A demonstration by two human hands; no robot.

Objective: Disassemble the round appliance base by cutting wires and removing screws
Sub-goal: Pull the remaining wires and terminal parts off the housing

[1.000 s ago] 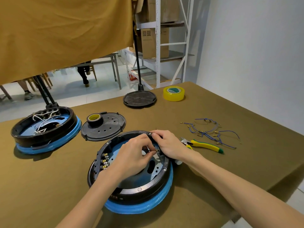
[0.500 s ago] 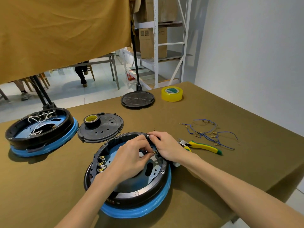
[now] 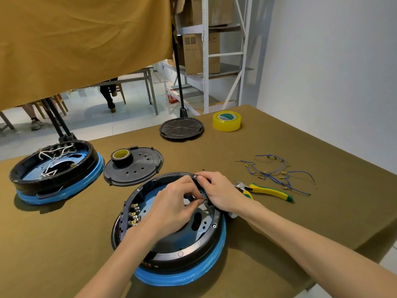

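Observation:
The round appliance base [image 3: 180,252], black with a blue band around its side, lies open side up on the table in front of me. Both hands are inside its far right part. My left hand [image 3: 174,209] pinches a small brass terminal [image 3: 203,199] between thumb and fingertips. My right hand [image 3: 219,192] curls over the black rim beside it, fingers gripping a dark part at the rim. A row of brass terminals [image 3: 134,216] shows on the base's left inner wall. Yellow-handled cutters [image 3: 266,190] lie just right of my right hand.
A second base [image 3: 53,168] with white wires sits at the far left. A black cover plate [image 3: 139,168] carries a tape roll [image 3: 121,155]. Another black disc [image 3: 181,128] and yellow tape [image 3: 226,121] lie at the back. Cut blue wires [image 3: 275,173] lie right.
Both hands stay at the same spot in the base with small finger movements. The head camera has shifted slightly, so the scene sits a little lower and to the left.

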